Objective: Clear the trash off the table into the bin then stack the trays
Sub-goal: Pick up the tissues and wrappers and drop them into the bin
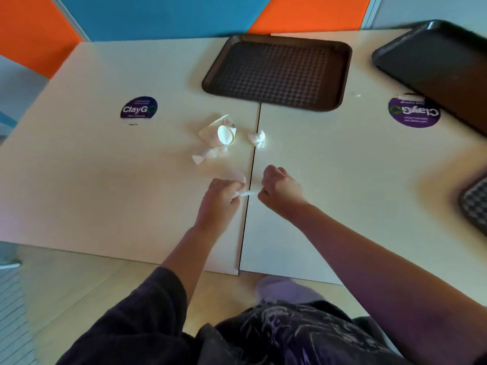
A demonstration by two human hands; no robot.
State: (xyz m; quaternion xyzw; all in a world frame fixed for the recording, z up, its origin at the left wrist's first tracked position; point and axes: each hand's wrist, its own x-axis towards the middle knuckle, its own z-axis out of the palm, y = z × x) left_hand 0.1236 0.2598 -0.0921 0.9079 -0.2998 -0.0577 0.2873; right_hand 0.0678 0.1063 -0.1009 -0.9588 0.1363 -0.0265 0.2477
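Note:
My left hand (220,197) is closed around a scrap of white tissue (241,189) just left of the seam between the two white tables. My right hand (279,188) is curled into a fist just right of the seam; its thumb touches the tissue's end. Farther back lie a crushed paper cup (220,131), a crumpled wrapper (208,154) and a small tissue ball (257,138). A brown tray (276,72) lies empty at the back. A black tray (434,64) sits at the far right. A third tray's corner (474,204) shows at the right edge.
Round purple stickers mark the left table (139,108) and the right table (413,111). The tables' near edge (131,255) runs just in front of my body. Orange and blue wall panels stand behind the tables. No bin is in view.

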